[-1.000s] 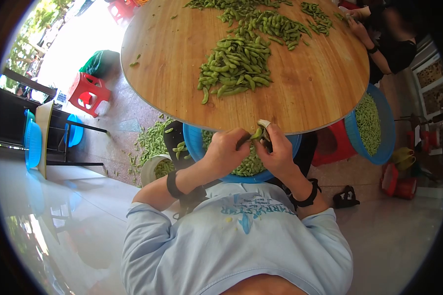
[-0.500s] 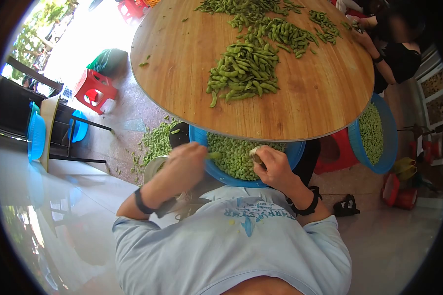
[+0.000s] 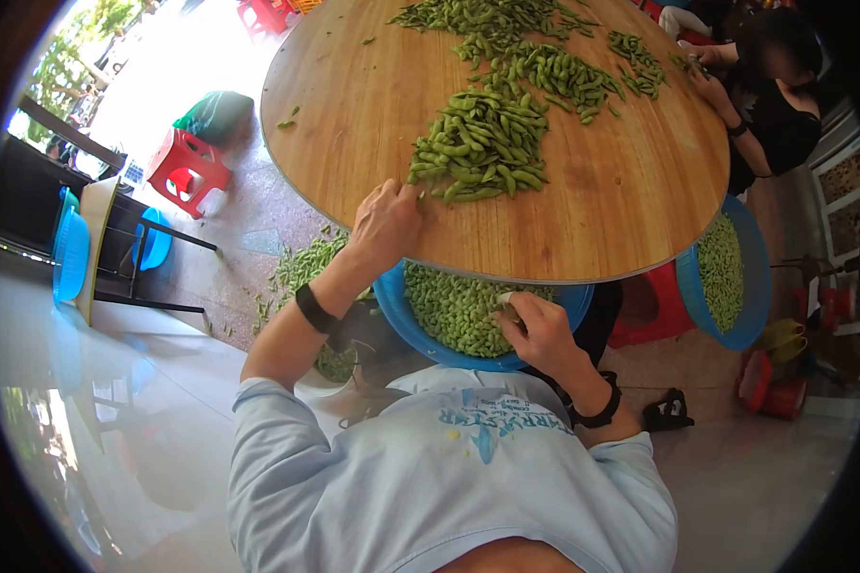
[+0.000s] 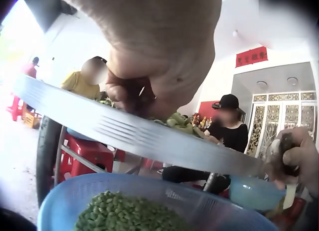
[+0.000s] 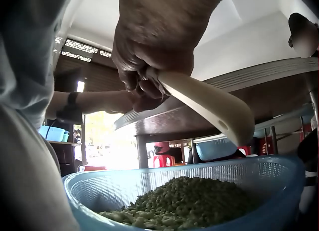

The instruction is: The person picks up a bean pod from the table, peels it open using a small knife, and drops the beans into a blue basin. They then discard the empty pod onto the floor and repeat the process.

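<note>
My left hand (image 3: 387, 227) lies over the table's near edge, beside the closest pile of green pods (image 3: 478, 143). In the left wrist view, the bent fingers of that left hand (image 4: 159, 56) reach down by the pods (image 4: 179, 122); whether they pinch one is hidden. A pale, smooth, handle-like tool (image 5: 212, 109) sticks out of my right hand (image 5: 157, 46), whose fingers curl round its other end. Below the right hand (image 3: 545, 334) are shelled beans (image 3: 449, 307) in a blue basket (image 3: 392, 307).
The round wooden table (image 3: 631, 181) overhangs the basket. Loose pods (image 3: 306, 263) lie on the floor at left, near a pale bucket (image 3: 327, 384). Another blue basket (image 3: 757, 277) of beans stands at right, below a seated person in black (image 3: 779, 115). A red stool (image 3: 186, 172) stands at left.
From beside my right hand, my left hand has moved left, then forward to the table edge. The right hand has stayed over the basket with the pale tool.
</note>
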{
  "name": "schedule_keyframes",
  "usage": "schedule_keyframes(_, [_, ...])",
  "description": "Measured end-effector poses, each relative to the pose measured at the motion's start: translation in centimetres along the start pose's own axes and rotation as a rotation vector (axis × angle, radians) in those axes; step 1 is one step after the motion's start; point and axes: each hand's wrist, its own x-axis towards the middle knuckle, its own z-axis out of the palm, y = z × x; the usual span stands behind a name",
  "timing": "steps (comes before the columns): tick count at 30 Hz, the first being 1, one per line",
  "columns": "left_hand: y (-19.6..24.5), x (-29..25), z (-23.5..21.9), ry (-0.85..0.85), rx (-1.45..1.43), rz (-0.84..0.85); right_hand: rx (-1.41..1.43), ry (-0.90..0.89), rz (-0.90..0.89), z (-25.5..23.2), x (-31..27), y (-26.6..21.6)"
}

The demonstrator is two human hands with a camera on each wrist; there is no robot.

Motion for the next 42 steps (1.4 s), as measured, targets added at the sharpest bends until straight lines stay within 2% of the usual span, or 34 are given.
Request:
schedule_keyframes(4, [-1.9, -2.7, -4.2, -0.031, 0.072, 0.050, 0.073, 0.008, 0.065, -0.6, -0.3, 0.4])
schedule_keyframes(6, [-3.2, -3.7, -6.1, -0.324, 0.400, -0.233, 0.102, 0.010, 0.102, -0.6, -0.3, 0.2])
schedule_keyframes(7, [-3.2, -3.7, -6.2, -0.328, 0.405, -0.233, 0.127, 0.005, 0.101, -0.7, -0.1, 0.1])
schedule_keyframes(9, [-3.6, -3.1, -6.7, -0.105, 0.475, -0.085, 0.155, -0.001, 0.091, -0.5, 0.3, -0.1])
schedule_keyframes(10, [-3.4, -2.3, -6.4, -0.101, 0.479, -0.087, 0.204, -0.013, 0.089, -0.3, 0.5, -0.3])
schedule_keyframes(12, [-1.6, 0.5, -4.5, 0.043, -0.048, 0.077, 0.245, -0.022, 0.087, -0.1, 0.9, -0.7])
schedule_keyframes(14, [0.1, 2.6, -2.6, -0.005, -0.172, 0.044, 0.239, -0.050, 0.070, -0.2, 1.1, -0.9])
schedule_keyframes(18, [1.2, 4.1, 0.0, -0.036, -0.207, -0.051, 0.258, -0.004, 0.091, -0.4, 0.5, -0.2])
schedule_keyframes(20, [1.1, 3.8, 0.3, -0.035, -0.132, -0.099, 0.246, 0.027, 0.116, -0.8, 0.2, 0.0])
schedule_keyframes(24, [-0.7, 2.3, -0.1, 0.048, -0.089, -0.063, 0.253, 0.018, 0.121, -0.7, 0.1, 0.0])
schedule_keyframes(26, [-1.4, 1.7, -0.9, 0.051, -0.304, -0.253, 0.278, 0.007, 0.177, -0.5, 0.3, -0.2])
schedule_keyframes(27, [-1.7, 1.2, -1.2, 0.051, -0.300, -0.248, 0.280, 0.013, 0.175, -0.4, 0.4, -0.2])
schedule_keyframes(29, [-1.7, -0.1, -1.2, -0.075, -1.096, -0.478, 0.465, -0.035, 0.279, -0.3, 0.8, -0.2])
schedule_keyframes(30, [-0.8, -0.8, -1.5, -0.088, -1.096, -0.475, 0.466, -0.026, 0.288, -0.3, 1.2, -0.6])
schedule_keyframes(32, [2.2, -2.0, -2.3, -0.184, -1.494, -0.518, 0.966, -0.065, 0.504, -0.4, 2.3, -1.7])
schedule_keyframes(36, [5.9, -3.5, -2.2, -0.239, -1.636, -0.447, 1.146, -0.077, 0.543, 0.2, 3.4, -1.9])
schedule_keyframes(38, [6.7, -3.8, -1.9, -0.239, -1.570, -0.384, 1.326, -0.015, 0.607, 0.2, 3.6, -2.3])
schedule_keyframes(42, [6.5, -4.4, -1.1, -0.292, -1.468, -0.351, 1.504, -0.052, 0.649, 0.4, 3.1, -1.5])
